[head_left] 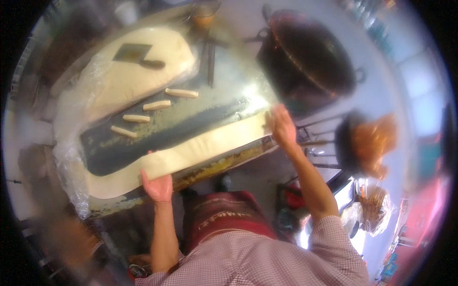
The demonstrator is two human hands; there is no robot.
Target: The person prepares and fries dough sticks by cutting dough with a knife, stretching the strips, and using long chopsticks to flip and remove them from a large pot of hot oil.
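Observation:
A long, flat strip of pale dough [211, 141] runs along the near edge of a worn metal-topped work table [222, 89]. My left hand [157, 186] supports it from below, palm up, thumb at one side and fingertips showing past its far edge. There the strip bulges slightly upward. At the strip's right end is my right hand [283, 125], its fingers blurred over the dough, so their grip is unclear. Several short dough sticks [156, 105] lie apart beyond the strip. Behind them rests a large dough slab [143, 82], partly under clear plastic film [69, 168].
A flat scraper blade [132, 53] and a small dark oval object [152, 64] lie on the slab. Dark sticks [211, 64] lie beside it. A big dark wok-like pan [311, 53] stands beyond the table's right end. Brown fried food [375, 143] sits farther right.

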